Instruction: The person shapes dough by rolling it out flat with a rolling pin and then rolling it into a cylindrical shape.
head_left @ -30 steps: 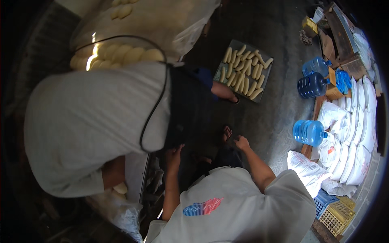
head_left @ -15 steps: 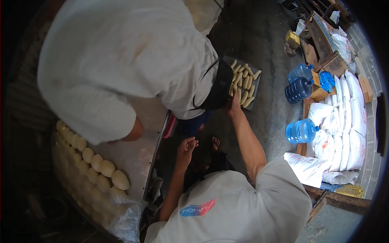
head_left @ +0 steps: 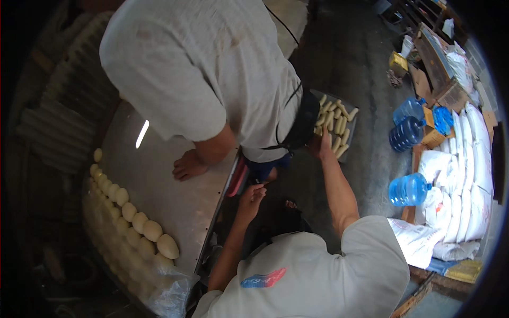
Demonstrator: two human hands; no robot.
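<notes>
My left hand [head_left: 253, 195] is raised beside the steel table's right edge, fingers loosely curled and apart, holding nothing I can make out. My right hand [head_left: 320, 142] reaches up beside a co-worker's dark waist band [head_left: 307, 119]; its fingers are partly hidden, and contact is unclear. Beyond it, a tray [head_left: 350, 143] of long pale dough pieces lies on the floor. The co-worker [head_left: 196, 63] leans over the steel table [head_left: 175, 206], with a bare hand [head_left: 188, 167] on its top. Rows of dough balls [head_left: 151, 230] line the left side, partly under plastic.
At right are stacked white sacks [head_left: 466, 175], blue water jugs [head_left: 407, 188], a cardboard box [head_left: 432, 135] and worn wooden furniture [head_left: 440, 63]. A red object [head_left: 238, 175] sits beside the table edge. Corrugated sheeting [head_left: 58, 132] stands at far left.
My right arm has stretched forward from low at the middle to beside the waist band. My left hand is slightly higher. The co-worker has shifted right, exposing the tabletop and a hand on it.
</notes>
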